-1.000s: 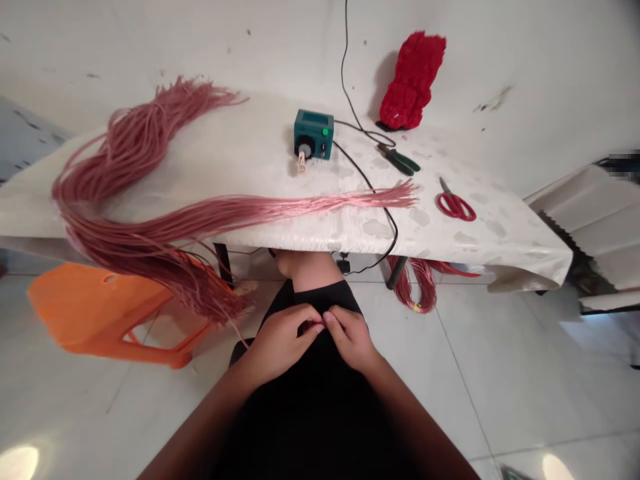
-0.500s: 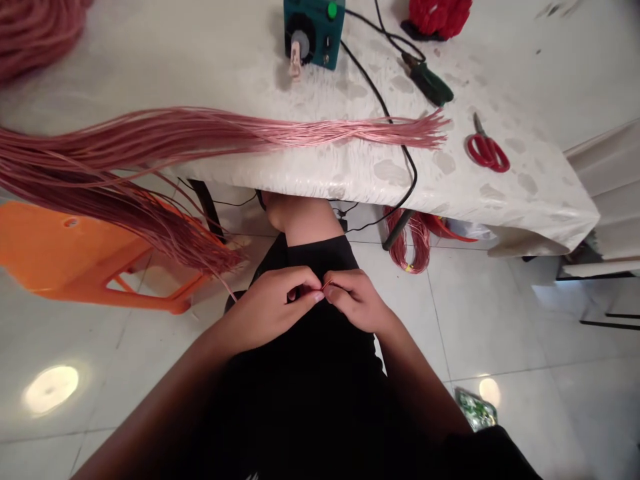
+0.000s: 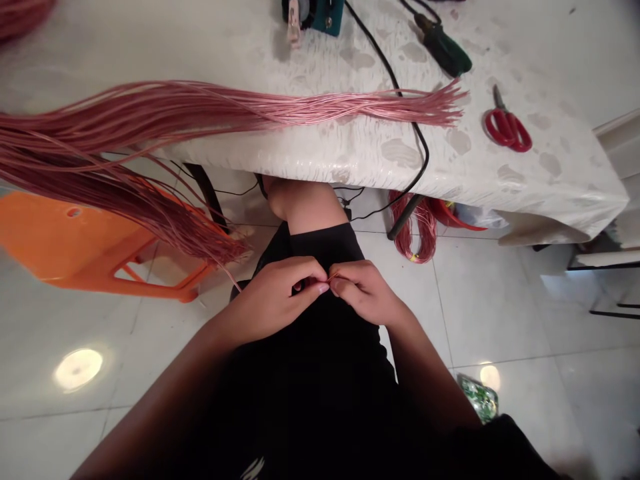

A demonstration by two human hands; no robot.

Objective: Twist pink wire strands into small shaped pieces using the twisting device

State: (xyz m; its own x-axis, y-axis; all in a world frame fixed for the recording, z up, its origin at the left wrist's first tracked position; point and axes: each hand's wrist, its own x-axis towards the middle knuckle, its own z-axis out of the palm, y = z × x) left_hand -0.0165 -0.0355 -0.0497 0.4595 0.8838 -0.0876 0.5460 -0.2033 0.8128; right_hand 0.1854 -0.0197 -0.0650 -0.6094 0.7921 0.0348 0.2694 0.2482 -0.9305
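Observation:
Over my lap, my left hand (image 3: 285,290) pinches a thin pink wire (image 3: 233,275) that runs to it from the left. My right hand (image 3: 365,288) pinches the wire's coppery end, and the fingertips of both hands meet. What the fingers do to the end is too small to make out. Beyond my hands a large bundle of pink wires (image 3: 210,110) lies along the table's front edge, cut ends to the right. A second part of it (image 3: 165,223) hangs over an orange stool.
On the table (image 3: 280,157) are red-handled scissors (image 3: 507,128), green-handled pliers (image 3: 443,45), a teal device (image 3: 326,20) and a black cable (image 3: 385,63). The orange plastic stool (image 3: 45,233) stands left. Below the table hangs a coil of pink wire (image 3: 419,233).
The camera view has shifted, so the table things sit higher and slightly to the right. Both hands keep their pinch on the wire, with fingertips still together.

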